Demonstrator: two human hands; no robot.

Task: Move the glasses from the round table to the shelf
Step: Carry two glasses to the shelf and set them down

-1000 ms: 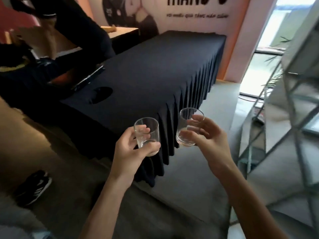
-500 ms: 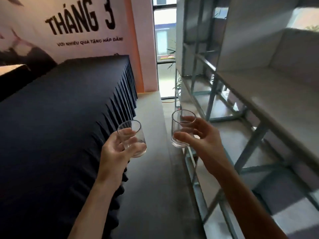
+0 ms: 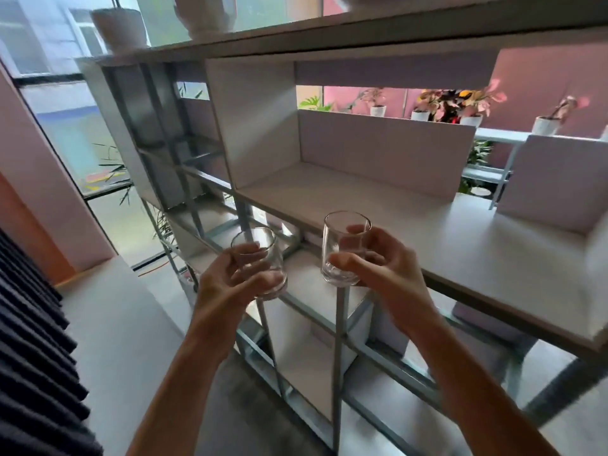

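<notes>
Two clear glasses, both held in the air before the shelf (image 3: pixel 460 232). Left hand (image 3: pixel 227 281) fingers curl round left glass (image 3: pixel 260 261); right hand (image 3: pixel 381 268) pinches right glass (image 3: pixel 342 248), upright.

The left hand (image 3: pixel 227 281) grips a clear glass (image 3: pixel 260 261) round its lower side, and the glass leans slightly to the left. The right hand (image 3: pixel 385 268) holds a second glass (image 3: pixel 343 248) upright between thumb and fingers, seen against the front edge of a pale shelf (image 3: pixel 460 245). The two glasses are near each other but apart. White pots (image 3: pixel 120 29) stand on the top board. Potted plants (image 3: pixel 450 106) show behind the shelf. Pleated black cloth (image 3: pixel 33 357) hangs at the lower left.
</notes>
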